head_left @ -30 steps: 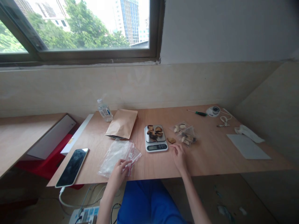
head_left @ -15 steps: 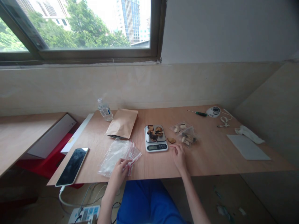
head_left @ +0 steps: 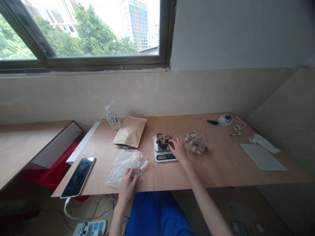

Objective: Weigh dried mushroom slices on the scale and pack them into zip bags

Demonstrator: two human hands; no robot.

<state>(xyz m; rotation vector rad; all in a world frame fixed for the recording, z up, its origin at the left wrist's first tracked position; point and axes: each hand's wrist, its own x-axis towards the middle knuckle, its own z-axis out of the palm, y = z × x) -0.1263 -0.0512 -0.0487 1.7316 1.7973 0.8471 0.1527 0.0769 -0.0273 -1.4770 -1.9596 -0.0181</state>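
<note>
Clear plastic zip bags [head_left: 126,162] lie in a loose stack at the near edge of the counter [head_left: 221,167], and the left hand [head_left: 128,183] rests on their near corner, fingers curled over the red-striped seal; whether it pinches a bag or only presses on it I cannot tell. Just beyond, the right hand [head_left: 177,149] reaches over the small digital scale [head_left: 164,148], its fingertips on the dark dried slices [head_left: 162,140] heaped on the pan; it looks loosely closed, though a firm grip cannot be made out. By my judgement the weighing is midway: a portion sits on the scale, not yet bagged. Right of the scale lie two filled bags [head_left: 196,142], apparently done. Farther back stand a brown paper pouch [head_left: 130,131] and a water bottle [head_left: 112,117].
</note>
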